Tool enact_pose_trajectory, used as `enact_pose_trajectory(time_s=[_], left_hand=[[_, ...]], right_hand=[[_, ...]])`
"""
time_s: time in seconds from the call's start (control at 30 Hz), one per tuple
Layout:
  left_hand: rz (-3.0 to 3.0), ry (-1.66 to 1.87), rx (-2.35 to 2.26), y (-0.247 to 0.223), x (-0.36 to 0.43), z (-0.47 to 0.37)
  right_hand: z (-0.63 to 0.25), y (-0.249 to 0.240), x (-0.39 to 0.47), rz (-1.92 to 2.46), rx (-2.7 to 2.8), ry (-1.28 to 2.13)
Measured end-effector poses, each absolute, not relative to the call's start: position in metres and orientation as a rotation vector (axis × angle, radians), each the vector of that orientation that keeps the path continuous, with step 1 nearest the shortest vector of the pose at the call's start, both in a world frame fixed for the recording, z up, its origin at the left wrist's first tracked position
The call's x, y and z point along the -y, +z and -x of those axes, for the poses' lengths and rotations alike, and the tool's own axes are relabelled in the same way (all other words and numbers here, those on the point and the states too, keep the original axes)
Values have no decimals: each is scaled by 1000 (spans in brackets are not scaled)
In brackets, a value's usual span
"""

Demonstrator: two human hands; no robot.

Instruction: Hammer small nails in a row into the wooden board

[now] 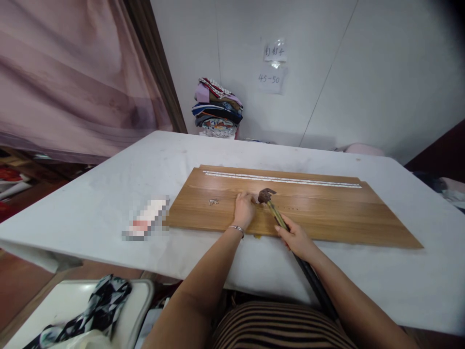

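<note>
A claw hammer [267,195] with a rusty head and a yellow and black handle is in my right hand [296,238], which is wrapped round the handle. Its head is just above the wooden board [337,218], right beside the fingertips of my left hand [245,208]. Those fingers are pinched together low over the board; whatever is between them is too small to make out. To their left lies a small heap of nails [213,201]. A short row of dark dots [291,208], like nail heads, runs along the board right of the hammer head.
Two white printed strips [283,180] run along the board's far side. The board rests on a white-covered table [145,165], with a blurred-out box [147,218] to its left. Folded clothes [218,109] are stacked beyond the table; a white chair [140,295] stands lower left.
</note>
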State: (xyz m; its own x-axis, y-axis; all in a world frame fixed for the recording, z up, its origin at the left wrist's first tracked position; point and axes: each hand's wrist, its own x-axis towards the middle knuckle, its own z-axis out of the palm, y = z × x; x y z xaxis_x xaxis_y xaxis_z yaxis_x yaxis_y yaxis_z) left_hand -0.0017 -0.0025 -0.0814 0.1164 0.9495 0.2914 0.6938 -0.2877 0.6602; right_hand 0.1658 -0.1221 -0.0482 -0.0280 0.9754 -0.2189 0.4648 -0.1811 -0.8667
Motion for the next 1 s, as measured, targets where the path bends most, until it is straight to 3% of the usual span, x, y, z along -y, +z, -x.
enact_pose_trajectory(time_s=[1.0], left_hand=[[-2061,955,-1612,-86,1,2]], right_hand=[[-164,-47,123,1674,1524,1165]])
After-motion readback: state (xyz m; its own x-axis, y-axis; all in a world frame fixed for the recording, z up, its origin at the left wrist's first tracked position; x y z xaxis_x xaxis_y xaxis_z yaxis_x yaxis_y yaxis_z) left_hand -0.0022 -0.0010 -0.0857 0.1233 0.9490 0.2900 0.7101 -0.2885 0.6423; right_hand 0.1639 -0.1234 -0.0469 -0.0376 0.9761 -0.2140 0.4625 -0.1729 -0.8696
